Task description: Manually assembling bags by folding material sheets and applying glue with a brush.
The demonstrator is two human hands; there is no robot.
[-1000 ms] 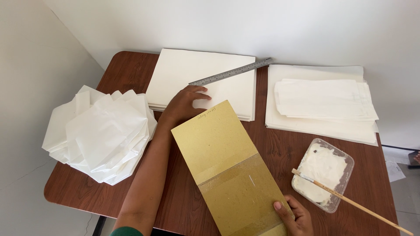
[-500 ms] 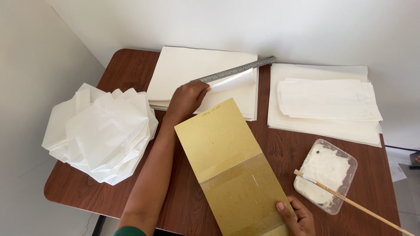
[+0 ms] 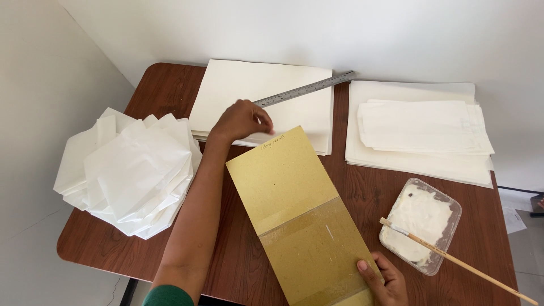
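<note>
On the worktop (image 3: 170, 90), the left hand (image 3: 241, 120) pinched 1 thin, floppy sheet at the near edge of the cream paper stack (image 3: 266, 93), best lifted there, while the right hand (image 3: 385, 280) lay flat on the stiff brown board (image 3: 294, 209).

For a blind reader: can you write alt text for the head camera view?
A person's left hand reaches onto a stack of white paper under a metal ruler, while the right hand presses a brown cardboard sheet on a wooden table.
</note>
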